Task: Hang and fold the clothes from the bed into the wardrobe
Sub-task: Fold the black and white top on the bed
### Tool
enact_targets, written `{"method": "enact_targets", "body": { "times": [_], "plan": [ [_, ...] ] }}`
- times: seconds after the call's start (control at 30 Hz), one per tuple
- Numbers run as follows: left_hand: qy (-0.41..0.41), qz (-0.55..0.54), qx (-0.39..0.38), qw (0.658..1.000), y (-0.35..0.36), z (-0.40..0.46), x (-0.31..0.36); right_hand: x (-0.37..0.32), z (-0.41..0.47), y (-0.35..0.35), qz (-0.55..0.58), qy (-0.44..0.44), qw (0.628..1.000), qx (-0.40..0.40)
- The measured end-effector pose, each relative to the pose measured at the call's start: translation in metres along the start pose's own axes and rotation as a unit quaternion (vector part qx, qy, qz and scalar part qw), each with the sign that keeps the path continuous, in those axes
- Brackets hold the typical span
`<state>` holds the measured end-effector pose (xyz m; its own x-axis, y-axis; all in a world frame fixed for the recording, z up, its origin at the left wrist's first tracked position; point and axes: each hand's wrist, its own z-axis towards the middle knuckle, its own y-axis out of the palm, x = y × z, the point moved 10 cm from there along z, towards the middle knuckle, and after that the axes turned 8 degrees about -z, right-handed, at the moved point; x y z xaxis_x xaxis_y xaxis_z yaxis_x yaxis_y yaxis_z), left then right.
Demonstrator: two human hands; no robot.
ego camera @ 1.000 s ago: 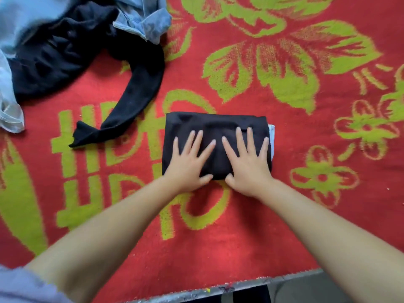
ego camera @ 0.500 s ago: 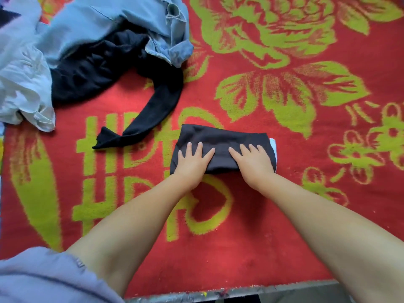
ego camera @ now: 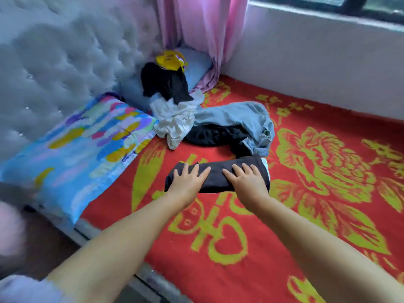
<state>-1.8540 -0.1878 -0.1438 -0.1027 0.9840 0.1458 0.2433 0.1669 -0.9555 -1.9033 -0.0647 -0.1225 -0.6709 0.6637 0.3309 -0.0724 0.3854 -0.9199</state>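
Both hands, left hand (ego camera: 188, 181) and right hand (ego camera: 246, 180), lie flat with fingers spread on the folded black garment (ego camera: 216, 176) mid-bed (ego camera: 218, 248). Folding looks finished; next, lift it toward the wardrobe. Unfolded clothes (ego camera: 218, 125) wait near the headboard (ego camera: 65, 51).

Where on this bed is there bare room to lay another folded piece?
Bare red blanket lies right of the folded black garment, toward the wall, and between the forearms near the bed edge. Behind it, crowded: jeans, white garment, black clothes. The patterned pillow fills the left.
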Motion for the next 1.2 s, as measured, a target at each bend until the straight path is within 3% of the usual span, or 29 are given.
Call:
{"method": "enact_targets", "body": {
  "times": [0.27,0.6,0.9,1.2],
  "plan": [
    [-0.234,-0.026,0.054,0.970,-0.045,-0.234,-0.165,-0.226,-0.026,-0.152,-0.052,-0.205,0.969,0.125],
    [-0.453,-0.061,0.055,0.888,0.026,-0.602,-0.305,-0.570,-0.189,-0.247,-0.102,-0.429,0.878,0.186],
    [-0.553,-0.085,-0.011,0.829,0.104,-0.894,-0.369,-0.833,-0.360,-0.263,-0.078,-0.544,0.813,0.191],
    [-0.597,-0.126,-0.034,0.792,0.169,-0.997,-0.441,-0.970,-0.398,-0.259,-0.107,-0.585,0.785,0.174]
  ]
}}
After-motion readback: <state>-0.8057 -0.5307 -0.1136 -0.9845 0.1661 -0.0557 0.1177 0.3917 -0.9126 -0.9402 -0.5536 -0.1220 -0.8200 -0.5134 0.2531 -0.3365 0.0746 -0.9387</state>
